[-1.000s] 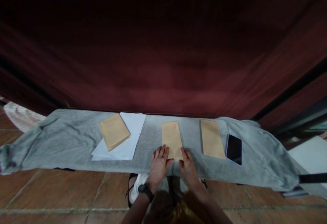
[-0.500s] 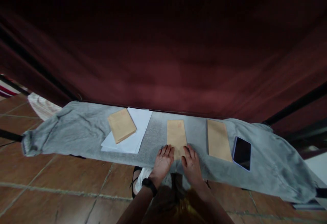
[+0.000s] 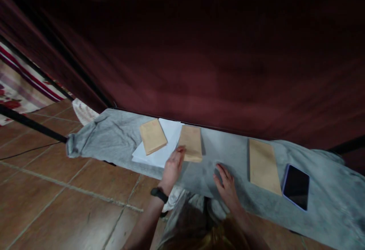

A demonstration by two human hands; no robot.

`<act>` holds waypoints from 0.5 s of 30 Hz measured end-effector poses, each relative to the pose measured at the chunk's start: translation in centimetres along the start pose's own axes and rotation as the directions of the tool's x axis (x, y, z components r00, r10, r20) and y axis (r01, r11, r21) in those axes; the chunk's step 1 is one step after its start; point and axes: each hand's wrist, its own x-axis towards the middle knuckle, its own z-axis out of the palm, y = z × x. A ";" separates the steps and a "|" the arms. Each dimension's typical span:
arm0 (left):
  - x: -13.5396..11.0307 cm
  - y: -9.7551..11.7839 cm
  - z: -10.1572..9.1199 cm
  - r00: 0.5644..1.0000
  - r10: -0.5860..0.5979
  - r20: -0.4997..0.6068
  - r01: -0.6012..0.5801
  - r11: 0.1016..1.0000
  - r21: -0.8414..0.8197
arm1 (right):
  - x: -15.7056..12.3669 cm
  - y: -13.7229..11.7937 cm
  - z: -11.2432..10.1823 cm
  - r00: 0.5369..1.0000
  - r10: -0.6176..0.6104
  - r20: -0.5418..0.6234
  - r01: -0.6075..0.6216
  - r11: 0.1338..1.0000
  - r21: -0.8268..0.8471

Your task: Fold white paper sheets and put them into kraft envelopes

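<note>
My left hand [image 3: 173,165], a black band on its wrist, grips the near left corner of a brown envelope [image 3: 191,147], which is raised slightly over the grey cloth [image 3: 111,139] and casts a shadow to its right. The envelope's left edge reaches the white paper sheets [image 3: 170,143]. On those sheets lies a small stack of brown envelopes [image 3: 152,136]. My right hand [image 3: 226,183] rests flat on the cloth with its fingers spread, holding nothing. Another brown envelope [image 3: 264,165] lies to its right.
A dark phone [image 3: 296,187] lies face up beside the right envelope. A dark red curtain [image 3: 199,59] hangs directly behind the cloth. Brown floor tiles [image 3: 57,189] extend to the left, with a black bar [image 3: 28,123] and patterned fabric [image 3: 17,86] beyond.
My left hand has taken the middle envelope and carried it left, up to the white sheets. My right hand came off it and now lies flat. The view has swung left.
</note>
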 end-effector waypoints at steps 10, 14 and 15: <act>-1.0 -15.1 -7.9 0.873 -0.328 -0.359 0.404 0.901 0.159 | 6.4 -7.6 3.7 0.920 0.231 0.316 -0.377 0.743 0.553; -3.1 -17.1 -6.5 0.874 -0.428 -0.232 0.473 0.858 0.200 | 9.9 -12.5 8.8 0.825 0.255 0.505 -0.545 0.595 0.591; -3.5 -17.3 -6.2 0.874 -0.439 -0.209 0.478 0.853 0.210 | 10.4 -13.6 10.1 0.803 0.252 0.540 -0.575 0.568 0.589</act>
